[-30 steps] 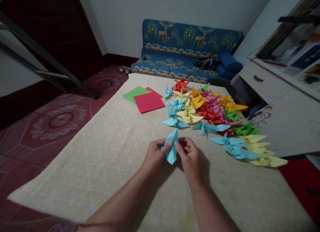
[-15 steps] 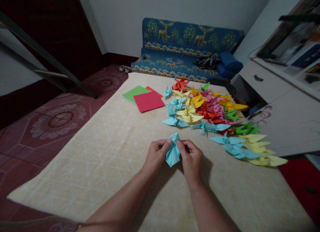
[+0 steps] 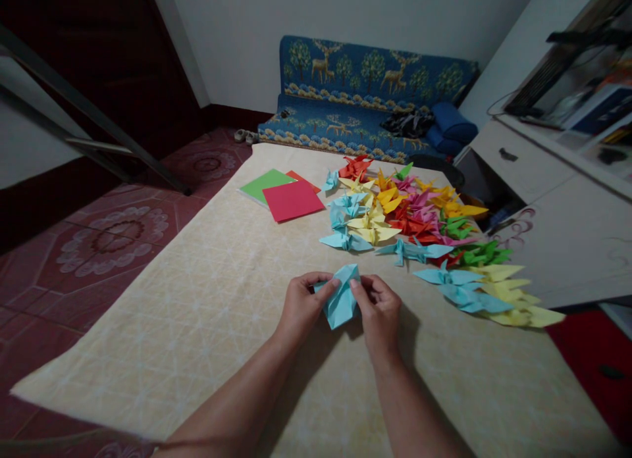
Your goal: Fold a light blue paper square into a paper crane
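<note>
A partly folded sheet of light-blue origami paper (image 3: pixel 342 305) is held up between both hands over the table. My left hand (image 3: pixel 305 303) pinches its left side, thumb on the near face. On the right edge my right hand (image 3: pixel 379 308) grips it with thumb and fingers. Creases run across the paper, and a flap stands out at the left by my fingers. Just beyond the hands lie light-blue folded paper cranes (image 3: pixel 346 239), with yellow cranes (image 3: pixel 374 228) beside them. My fingertips behind the paper are hidden.
A pale patterned cloth covers the table (image 3: pixel 197 313). Red (image 3: pixel 293 200) and green (image 3: pixel 266 183) paper sheets lie far left. Several red, orange, pink and green cranes (image 3: pixel 419 214) fill the right side. A blue sofa (image 3: pixel 340 116) stands behind, white drawers (image 3: pixel 533 162) to the right.
The light-blue paper has been spread wider, with a flap now showing at its left. My left hand has shifted slightly left; the right hand has hardly moved.
</note>
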### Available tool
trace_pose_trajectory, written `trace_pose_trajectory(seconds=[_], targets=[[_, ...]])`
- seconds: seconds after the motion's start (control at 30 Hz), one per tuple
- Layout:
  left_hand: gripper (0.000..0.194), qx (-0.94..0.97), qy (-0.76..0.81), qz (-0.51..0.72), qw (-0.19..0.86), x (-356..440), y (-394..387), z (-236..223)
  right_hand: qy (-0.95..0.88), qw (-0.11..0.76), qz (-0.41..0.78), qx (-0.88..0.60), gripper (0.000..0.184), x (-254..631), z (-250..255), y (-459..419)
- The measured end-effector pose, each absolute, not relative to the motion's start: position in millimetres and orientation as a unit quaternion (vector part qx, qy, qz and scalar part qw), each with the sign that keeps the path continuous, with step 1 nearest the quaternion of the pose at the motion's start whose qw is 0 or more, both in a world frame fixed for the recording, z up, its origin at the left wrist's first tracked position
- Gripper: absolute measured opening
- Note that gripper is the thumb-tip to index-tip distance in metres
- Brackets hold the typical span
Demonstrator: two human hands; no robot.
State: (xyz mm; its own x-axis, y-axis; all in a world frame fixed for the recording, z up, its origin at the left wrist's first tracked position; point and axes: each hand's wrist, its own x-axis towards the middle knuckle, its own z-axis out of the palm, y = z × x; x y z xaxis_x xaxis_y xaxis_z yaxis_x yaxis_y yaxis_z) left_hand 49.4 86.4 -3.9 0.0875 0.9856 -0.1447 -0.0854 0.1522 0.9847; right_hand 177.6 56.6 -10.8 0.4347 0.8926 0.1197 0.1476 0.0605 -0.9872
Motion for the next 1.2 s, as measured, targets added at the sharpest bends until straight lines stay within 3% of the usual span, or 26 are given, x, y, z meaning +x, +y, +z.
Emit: trace_pose_trajectory(seconds=[0.43, 0.8, 1.2], targets=[[0.028, 0.469, 0.442, 0.455, 0.615, 49.3, 84.7, -3.6, -0.502, 0.525, 0.27, -0.632, 0.008, 177.7, -9.9, 59.2], [0.029, 0.492, 0.43, 0.46, 0.601, 49.4, 83.6, -2.5, -0.443, 0.543, 0.336, -0.629, 0.015, 177.4, -9.3, 57.8], [0.033, 0.519, 0.424, 0.444, 0.595, 52.8, 80.6, -2.9, -0.475, 0.519, 0.248, -0.666, 0.015, 174.2, -15.5, 59.6]])
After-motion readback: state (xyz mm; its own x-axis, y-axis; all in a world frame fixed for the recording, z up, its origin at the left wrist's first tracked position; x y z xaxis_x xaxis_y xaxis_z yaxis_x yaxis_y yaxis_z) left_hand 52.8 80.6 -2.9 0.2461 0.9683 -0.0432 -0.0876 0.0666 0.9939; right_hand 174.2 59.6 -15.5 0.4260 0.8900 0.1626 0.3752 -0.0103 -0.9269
